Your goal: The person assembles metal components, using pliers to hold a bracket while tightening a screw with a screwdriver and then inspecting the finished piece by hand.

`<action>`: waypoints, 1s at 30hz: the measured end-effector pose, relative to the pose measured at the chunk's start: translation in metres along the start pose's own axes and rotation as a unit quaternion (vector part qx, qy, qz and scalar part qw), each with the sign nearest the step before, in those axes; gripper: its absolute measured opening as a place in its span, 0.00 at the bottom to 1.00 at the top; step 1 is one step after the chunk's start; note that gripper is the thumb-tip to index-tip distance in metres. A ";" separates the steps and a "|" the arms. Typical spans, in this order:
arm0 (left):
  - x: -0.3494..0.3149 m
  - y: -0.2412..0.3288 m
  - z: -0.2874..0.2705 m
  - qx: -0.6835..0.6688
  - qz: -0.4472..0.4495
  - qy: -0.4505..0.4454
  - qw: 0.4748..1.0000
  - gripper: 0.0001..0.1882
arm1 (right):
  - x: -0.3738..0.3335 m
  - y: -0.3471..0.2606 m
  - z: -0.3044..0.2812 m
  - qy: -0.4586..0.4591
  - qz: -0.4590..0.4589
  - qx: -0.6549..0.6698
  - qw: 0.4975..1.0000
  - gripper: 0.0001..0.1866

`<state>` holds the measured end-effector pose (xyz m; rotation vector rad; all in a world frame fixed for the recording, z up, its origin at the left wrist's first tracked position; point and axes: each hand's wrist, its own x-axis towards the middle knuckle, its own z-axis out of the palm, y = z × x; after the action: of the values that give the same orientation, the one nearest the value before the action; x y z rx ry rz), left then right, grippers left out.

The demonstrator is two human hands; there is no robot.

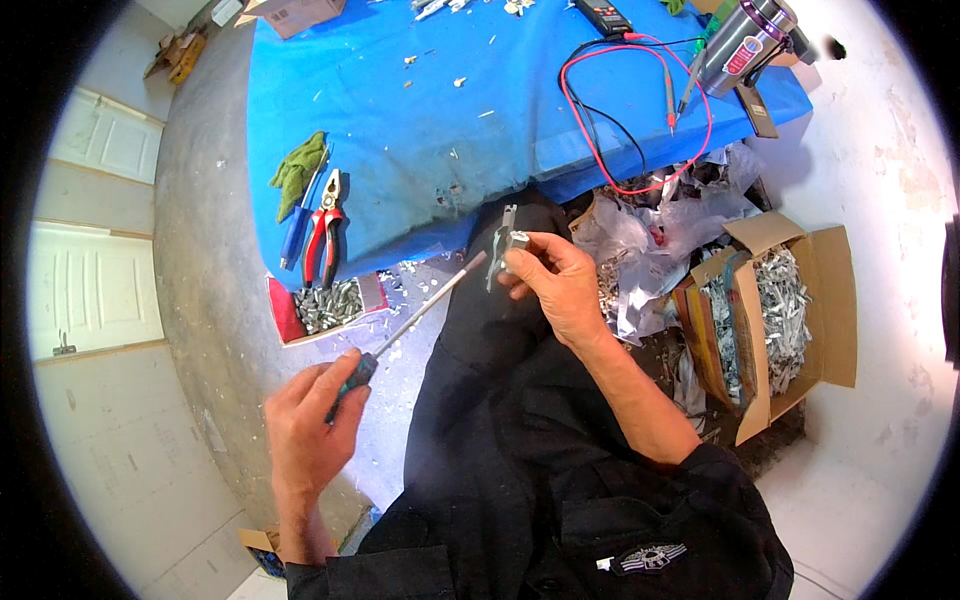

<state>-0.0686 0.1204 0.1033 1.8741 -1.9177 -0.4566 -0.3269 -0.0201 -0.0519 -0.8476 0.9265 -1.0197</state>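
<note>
My left hand (310,420) is wrapped round the dark handle of a screwdriver (425,309). Its long shaft slants up to the right, and the tip stops close to the piece in my other hand. Between the thumb and fingers of my right hand (562,285) is a small, narrow metal part (499,256) with a short, light-coloured block on one side. I cannot make out whether the screwdriver's tip touches it. Both hands are above my dark trousers (470,340), in front of the table. My fingers hide some of the metal part.
On the blue-covered table (400,130) lie red-handled pliers (328,222), a blue-handled tool (296,236), a green cloth (296,175), a multimeter (603,16) with leads and a steel flask (738,50). A box of metal pieces (287,327) is below left; a carton of scraps (832,310) stands right.
</note>
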 end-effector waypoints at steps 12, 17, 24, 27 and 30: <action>-0.007 0.013 0.026 0.088 0.065 0.007 0.994 0.21 | -0.010 0.011 0.010 -0.001 -0.085 -0.049 0.995 0.14; -0.004 0.013 0.013 0.096 0.083 -0.024 0.992 0.21 | -0.011 -0.002 0.001 -0.065 -0.083 -0.106 0.989 0.12; 0.016 -0.017 -0.012 -0.013 0.035 -0.070 0.997 0.20 | -0.007 -0.019 -0.007 -0.147 0.018 -0.091 0.985 0.12; 0.023 -0.029 -0.020 -0.065 -0.013 -0.101 0.993 0.21 | -0.009 -0.020 -0.008 -0.170 0.045 -0.055 0.983 0.13; 0.027 -0.041 -0.021 -0.108 -0.043 -0.127 0.985 0.21 | -0.012 -0.018 -0.010 -0.184 0.087 -0.038 0.978 0.15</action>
<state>-0.0225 0.0927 0.1023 1.8318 -1.8580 -0.9331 -0.3443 -0.0154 -0.0366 -0.9623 0.7112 -0.6510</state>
